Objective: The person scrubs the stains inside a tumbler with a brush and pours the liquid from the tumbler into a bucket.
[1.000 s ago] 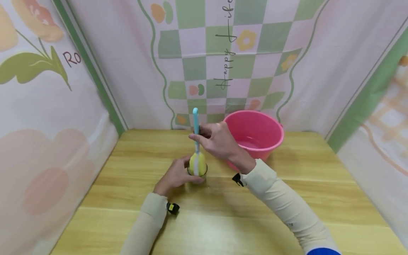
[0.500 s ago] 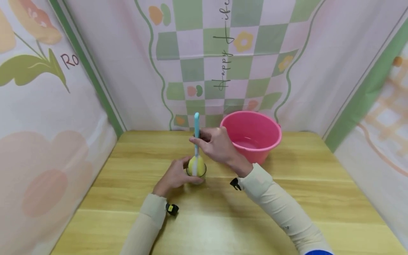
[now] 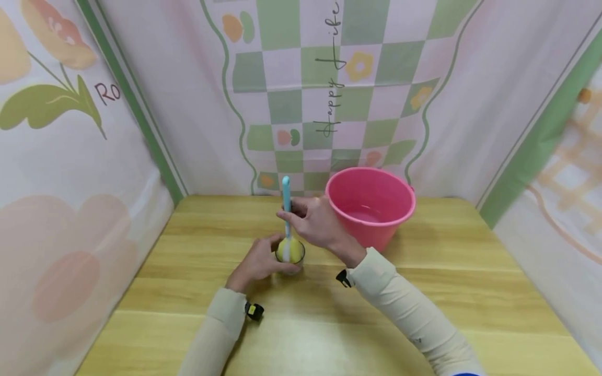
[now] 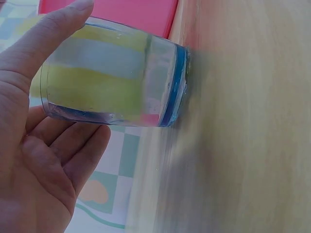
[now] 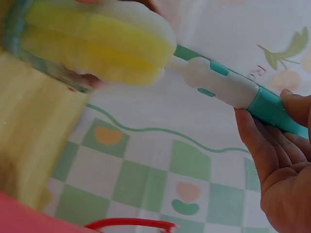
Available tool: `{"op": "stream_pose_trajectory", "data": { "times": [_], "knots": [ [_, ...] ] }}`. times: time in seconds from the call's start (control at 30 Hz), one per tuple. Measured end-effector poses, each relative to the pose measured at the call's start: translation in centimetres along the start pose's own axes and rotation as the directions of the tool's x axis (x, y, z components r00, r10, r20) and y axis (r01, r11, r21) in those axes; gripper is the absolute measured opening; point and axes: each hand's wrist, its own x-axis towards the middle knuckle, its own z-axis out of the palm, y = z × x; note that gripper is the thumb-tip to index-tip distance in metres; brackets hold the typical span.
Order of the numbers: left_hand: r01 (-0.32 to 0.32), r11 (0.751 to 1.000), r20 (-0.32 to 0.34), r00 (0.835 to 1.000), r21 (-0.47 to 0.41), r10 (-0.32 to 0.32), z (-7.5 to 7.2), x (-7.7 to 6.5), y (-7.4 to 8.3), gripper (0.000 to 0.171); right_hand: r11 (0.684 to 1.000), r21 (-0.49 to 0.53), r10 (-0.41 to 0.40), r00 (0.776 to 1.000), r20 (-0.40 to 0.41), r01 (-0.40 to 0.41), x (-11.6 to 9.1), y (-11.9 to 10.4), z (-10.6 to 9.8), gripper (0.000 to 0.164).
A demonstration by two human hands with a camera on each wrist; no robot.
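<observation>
One brush (image 3: 288,230), right grip (image 3: 316,223) around handle (image 3: 286,192), left grip (image 3: 257,261) around glass (image 4: 160,80), sponge (image 3: 294,250) partly inside.

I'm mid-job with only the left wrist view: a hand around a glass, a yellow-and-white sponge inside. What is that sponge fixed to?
Observer: The sponge is the head of a brush with a turquoise handle.
Operator: Is anything holding that handle, or is it standing free?
Observer: The person's right hand grips it, thumb on one side and fingers on the other.
Operator: And the pink shape at the top of my picture?
Observer: A round, open-topped bucket, on the table to the right of the glass and farther from the person, going by the head view.
</observation>
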Motion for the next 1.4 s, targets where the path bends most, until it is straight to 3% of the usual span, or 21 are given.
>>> {"op": "stream_pose_trajectory", "data": {
  "times": [0.13, 0.37, 0.5, 0.83, 0.97, 1.27, 1.4],
  "knots": [
    [0.010, 1.000, 0.004, 1.000, 0.002, -0.010, 0.1, -0.1, 0.0, 0.071, 0.999, -0.036, -0.015, 1.000, -0.002, 0.015, -0.4, 0.4, 0.5, 0.014],
    [-0.013, 1.000, -0.009, 1.000, 0.018, 0.014, 0.2, 0.0, 0.3, 0.057, 0.996, 0.049, -0.070, 0.993, -0.091, 0.074, 1.0, -0.9, -1.0, 0.011],
    [-0.032, 0.999, -0.015, 0.999, 0.018, 0.032, 0.2, 0.1, 0.4, 0.051, 0.995, 0.046, -0.078, 0.990, -0.115, 0.084, 1.6, -1.4, -1.6, 0.011],
    [-0.008, 1.000, -0.003, 1.000, 0.016, 0.008, 0.0, 0.0, 0.4, 0.065, 1.000, -0.008, 0.007, 0.998, -0.060, -0.008, -0.1, 0.7, 0.7, 0.011],
    [-0.001, 1.000, -0.004, 1.000, 0.013, 0.002, 0.0, 0.0, 0.2, 0.067, 1.000, -0.018, -0.006, 0.999, -0.050, 0.005, -0.3, 1.2, 1.2, 0.012],
    [-0.014, 1.000, -0.027, 1.000, 0.014, 0.014, 0.0, 0.1, 0.0, 0.055, 0.994, 0.063, -0.076, 0.990, -0.123, 0.084, 1.5, -0.7, -1.0, 0.012],
    [-0.009, 1.000, -0.029, 1.000, 0.015, 0.009, 0.1, 0.0, 0.0, 0.053, 0.994, 0.072, -0.078, 0.989, -0.127, 0.087, 1.6, -0.7, -0.9, 0.013]
  ]
}}
